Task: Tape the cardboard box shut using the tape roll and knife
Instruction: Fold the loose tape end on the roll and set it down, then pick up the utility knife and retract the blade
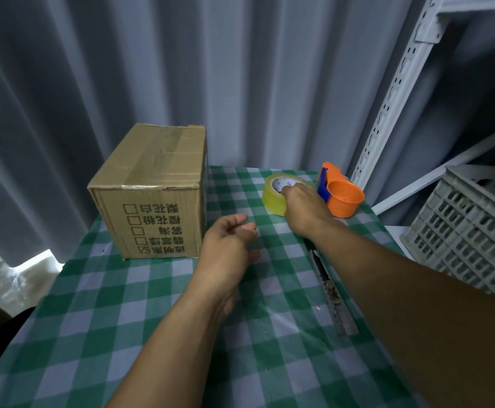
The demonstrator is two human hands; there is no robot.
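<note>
The table (158,334) is being covered by a green and white checked cloth, and it is being backed by a grey curtain (181,69). The cardboard box (152,195) is being kept at the far left of the table, its top flaps already being held down by a strip of tape. A grey plastic crate (470,231) is being seen off the right edge. An orange tape dispenser (340,195) is being kept at the far right, just beside the yellow tape roll (275,198). The roll is being gripped by the right hand (305,207), fingers in its core. The left hand (228,248) is being held loosely curled over the cloth, its grip closing on nothing. The knife (331,293) is being partly hidden under the right forearm.
</note>
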